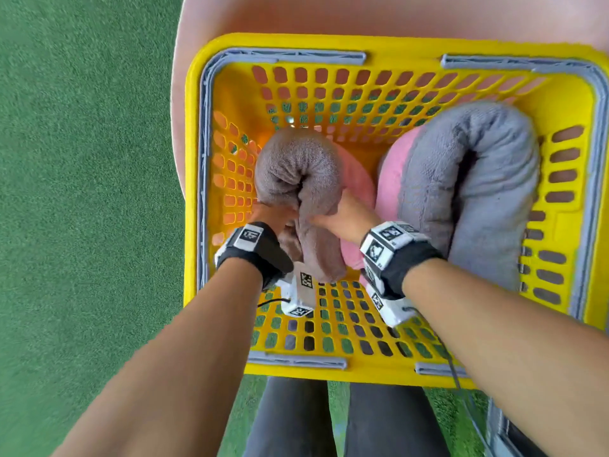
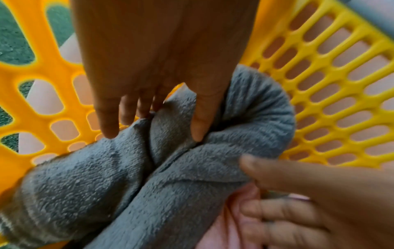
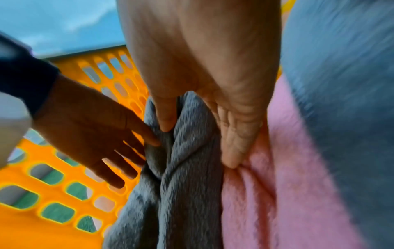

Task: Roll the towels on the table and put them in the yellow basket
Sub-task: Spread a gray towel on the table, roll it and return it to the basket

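A brown-grey rolled towel [image 1: 296, 166], bent into a U, stands in the left half of the yellow basket [image 1: 296, 41]. My left hand [image 1: 273, 214] touches its left limb with straight, spread fingers [image 3: 119, 168] and the thumb in the fold. My right hand [image 1: 339, 216] pinches the right limb, thumb [image 3: 166, 121] in the fold and fingers against the pink towel [image 1: 392, 166]. A larger grey rolled towel [image 1: 478, 179] is bent over at the basket's right side. In the left wrist view the brown-grey towel [image 2: 106, 185] fills the lower left.
The basket sits on a pink surface [image 1: 329, 14] whose edge curves down its left side. Grey handles [image 1: 286, 56] lie folded along the rim. Green turf [image 1: 82, 159] covers the ground. My legs [image 1: 290, 420] stand close under the basket's near edge.
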